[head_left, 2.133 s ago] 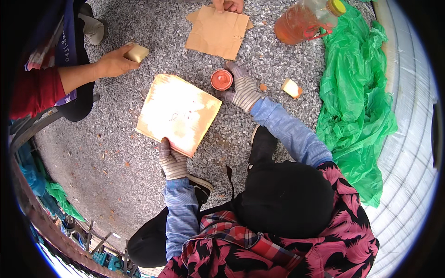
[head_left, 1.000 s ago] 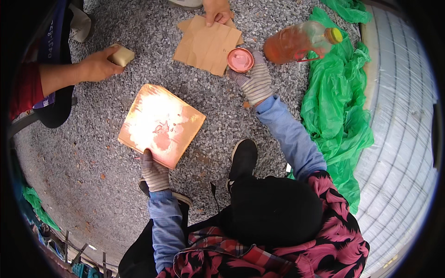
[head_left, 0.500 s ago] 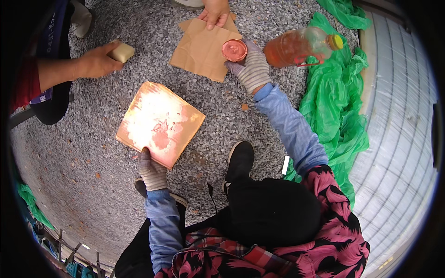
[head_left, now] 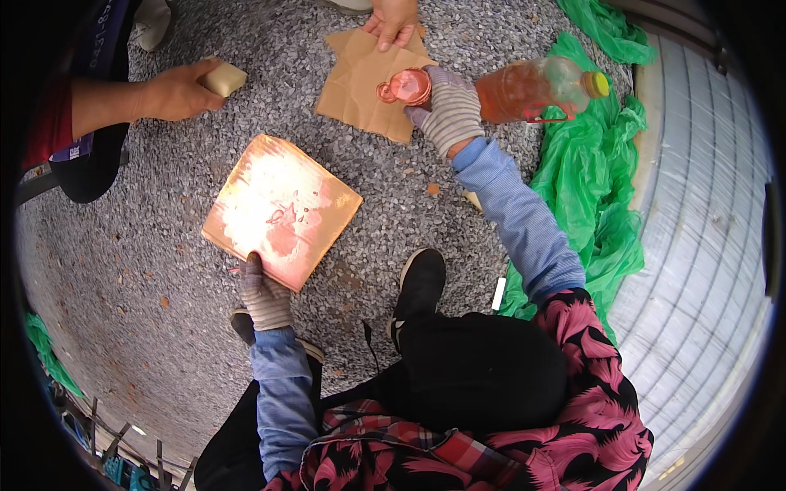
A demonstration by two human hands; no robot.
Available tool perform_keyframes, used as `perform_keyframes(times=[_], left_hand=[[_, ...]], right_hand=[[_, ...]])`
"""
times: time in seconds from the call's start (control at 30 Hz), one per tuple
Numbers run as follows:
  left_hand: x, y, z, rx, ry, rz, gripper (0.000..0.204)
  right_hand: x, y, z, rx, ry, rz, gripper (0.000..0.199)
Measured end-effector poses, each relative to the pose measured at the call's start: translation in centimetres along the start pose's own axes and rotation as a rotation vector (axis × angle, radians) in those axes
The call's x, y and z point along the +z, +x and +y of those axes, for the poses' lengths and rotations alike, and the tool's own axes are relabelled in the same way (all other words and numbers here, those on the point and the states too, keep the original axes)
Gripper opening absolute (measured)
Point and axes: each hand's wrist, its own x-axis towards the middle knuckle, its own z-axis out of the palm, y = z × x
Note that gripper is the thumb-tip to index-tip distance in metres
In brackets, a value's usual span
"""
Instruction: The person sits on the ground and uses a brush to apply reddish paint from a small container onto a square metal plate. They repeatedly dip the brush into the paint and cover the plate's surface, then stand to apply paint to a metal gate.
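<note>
Head view shows a person crouched over a speckled gravel floor [head_left: 147,327]. The left hand [head_left: 264,296], in a striped knit glove, pins the near corner of a square, flat wooden board smeared with orange-red stain [head_left: 278,211]; that grip presses on the board rather than wrapping it. The right hand [head_left: 449,110], gloved alike, clasps a small round red-stained cup [head_left: 407,85] over a torn brown cardboard sheet [head_left: 364,86].

To my eye, keeping the cup level and the board pinned flat is what counts. Lying diamond-wise, the board's long diagonal runs from lower left to upper right.

Someone else's bare hand [head_left: 178,90] holds a pale sponge block [head_left: 223,78]; a plastic bottle of orange liquid [head_left: 540,86] lies by green plastic sheeting [head_left: 602,204].
</note>
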Motion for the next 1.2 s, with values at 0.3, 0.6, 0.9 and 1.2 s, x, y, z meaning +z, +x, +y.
perform_keyframes(times=[0.3,0.6,0.9,1.2], left_hand=[[0.8,-0.2,0.1,-0.041,-0.023,0.011,0.042],[0.5,1.1,-1.1,-0.047,-0.037,-0.004,0.037],[1.4,1.4,-1.9,-0.047,-0.027,-0.043,0.037],[2.9,0.7,-2.3,-0.044,-0.033,-0.033,0.038]], right_hand=[[-0.7,-0.4,0.2,0.020,0.564,0.134,0.054],[-2.8,-0.9,-0.9,0.017,0.851,0.231,0.060],[-3.4,-1.7,-0.8,0.020,0.901,0.249,0.070],[-4.3,-2.9,-1.6,0.050,0.858,0.168,0.075]])
